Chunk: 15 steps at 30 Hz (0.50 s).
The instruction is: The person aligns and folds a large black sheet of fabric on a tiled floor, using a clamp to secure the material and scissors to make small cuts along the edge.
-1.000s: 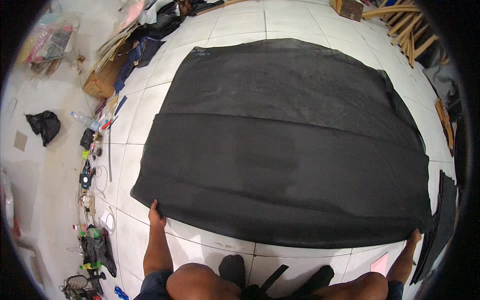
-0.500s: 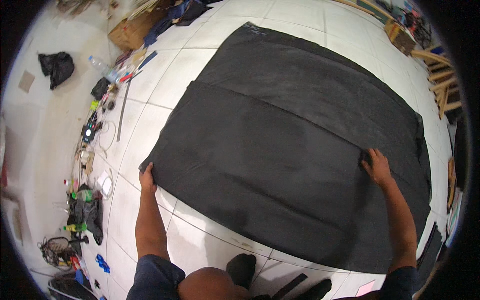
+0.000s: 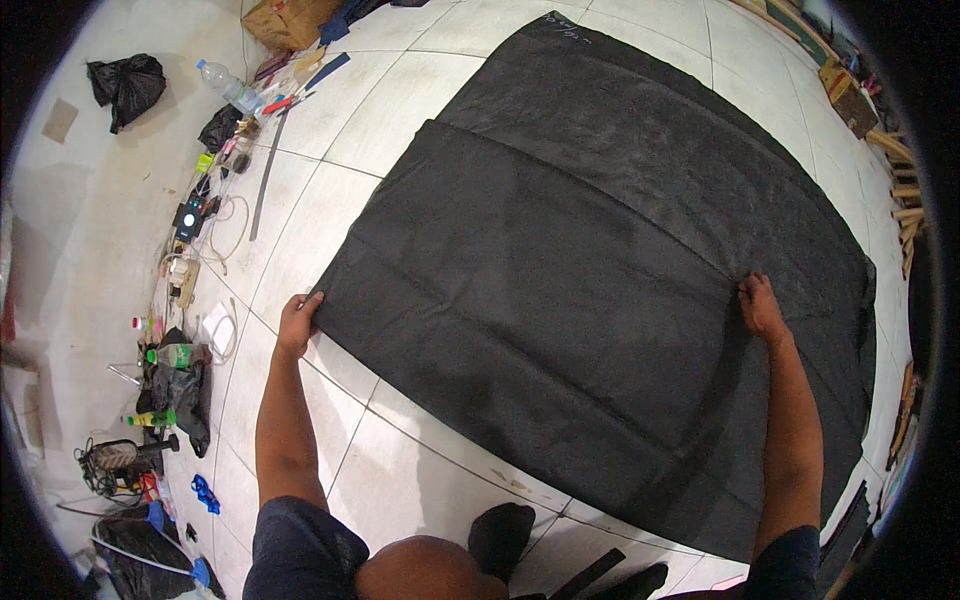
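A large sheet of black fabric (image 3: 520, 260) lies spread over the tiled floor, with a folded edge running across it from upper left to the right. At its near left corner, my left hand (image 3: 299, 322) is closed on the fabric's edge, thumb on top. My right hand (image 3: 762, 305) pinches the cloth at the right end of the folded edge. Creases cross the near half of the sheet, and pale handwritten marks show at its far corner.
Along the left wall lie a clear plastic bottle (image 3: 228, 87), a power strip (image 3: 183, 281), cables, small bottles and black plastic bags (image 3: 127, 88). A cardboard box (image 3: 288, 22) stands at the far left. Wooden pieces (image 3: 905, 190) are stacked at the right. Below, my feet in dark socks (image 3: 500, 540) rest near the fabric.
My left hand has moved slightly up with the fabric's corner. My right fingers have drawn together on the folded edge. The view has shifted, and the far edge of the sheet sits higher.
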Available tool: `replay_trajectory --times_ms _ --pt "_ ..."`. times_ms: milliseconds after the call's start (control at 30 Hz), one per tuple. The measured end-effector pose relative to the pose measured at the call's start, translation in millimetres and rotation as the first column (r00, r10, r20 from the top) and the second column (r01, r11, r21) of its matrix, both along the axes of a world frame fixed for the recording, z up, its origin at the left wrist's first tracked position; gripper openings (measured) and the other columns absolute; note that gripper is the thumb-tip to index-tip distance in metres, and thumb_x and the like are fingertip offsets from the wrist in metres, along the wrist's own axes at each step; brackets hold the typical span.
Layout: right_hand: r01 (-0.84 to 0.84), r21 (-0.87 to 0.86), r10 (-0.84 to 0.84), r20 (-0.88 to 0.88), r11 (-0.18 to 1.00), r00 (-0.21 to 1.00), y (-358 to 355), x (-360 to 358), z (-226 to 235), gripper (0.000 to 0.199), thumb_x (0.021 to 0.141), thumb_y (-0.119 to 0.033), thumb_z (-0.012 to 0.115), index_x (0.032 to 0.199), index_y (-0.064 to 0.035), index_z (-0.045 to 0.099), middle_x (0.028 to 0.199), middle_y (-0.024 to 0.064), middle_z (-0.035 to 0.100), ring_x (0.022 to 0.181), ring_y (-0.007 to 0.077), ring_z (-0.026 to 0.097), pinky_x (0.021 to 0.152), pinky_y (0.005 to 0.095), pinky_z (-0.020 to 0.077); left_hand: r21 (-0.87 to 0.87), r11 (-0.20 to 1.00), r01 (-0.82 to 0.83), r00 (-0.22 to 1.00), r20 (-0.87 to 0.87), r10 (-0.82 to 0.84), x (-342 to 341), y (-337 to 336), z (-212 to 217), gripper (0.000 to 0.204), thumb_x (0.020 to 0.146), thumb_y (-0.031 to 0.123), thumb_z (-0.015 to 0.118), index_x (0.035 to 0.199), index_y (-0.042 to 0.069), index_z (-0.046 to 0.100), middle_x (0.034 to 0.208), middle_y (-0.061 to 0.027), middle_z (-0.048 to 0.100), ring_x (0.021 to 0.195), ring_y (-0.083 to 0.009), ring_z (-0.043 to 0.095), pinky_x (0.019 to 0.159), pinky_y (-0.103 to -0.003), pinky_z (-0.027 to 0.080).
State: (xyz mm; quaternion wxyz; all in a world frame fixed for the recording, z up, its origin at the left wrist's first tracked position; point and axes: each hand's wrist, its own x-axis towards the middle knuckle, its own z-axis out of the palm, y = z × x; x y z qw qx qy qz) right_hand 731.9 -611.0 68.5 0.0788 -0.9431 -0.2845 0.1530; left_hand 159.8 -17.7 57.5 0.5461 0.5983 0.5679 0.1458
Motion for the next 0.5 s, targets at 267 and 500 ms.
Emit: replay_trajectory --times_ms 267,500 --pt "0.029 -0.068 -0.047 -0.270 0.997 0.962 18 -20 21 0.022 0.089 -0.020 0.058 0.105 -0.0052 0.058 0.136 0.0168 0.036 0.129 0.0343 0.032 0.110 0.0471 0.0258 -0.044 0.997 -0.070 0.991 -0.121 0.064 -47 -12 7 0.025 0.084 0.026 0.068 0.082 0.008 0.051 0.067 -0.0006 0.051 0.054 -0.0098 0.050 0.050 -0.024 0.046" --pt "0.052 0.116 -0.029 -0.192 0.992 0.981 16 -38 43 0.027 0.087 -0.018 0.060 0.110 -0.0051 0.056 0.131 0.0177 0.039 0.126 0.0341 0.035 0.106 0.0446 0.0303 -0.023 0.983 -0.184 0.981 0.061 0.185 -55 -19 -3 0.028 0.085 0.025 0.068 0.093 0.006 0.050 0.071 -0.0029 0.052 0.056 -0.0122 0.051 0.050 -0.027 0.048"
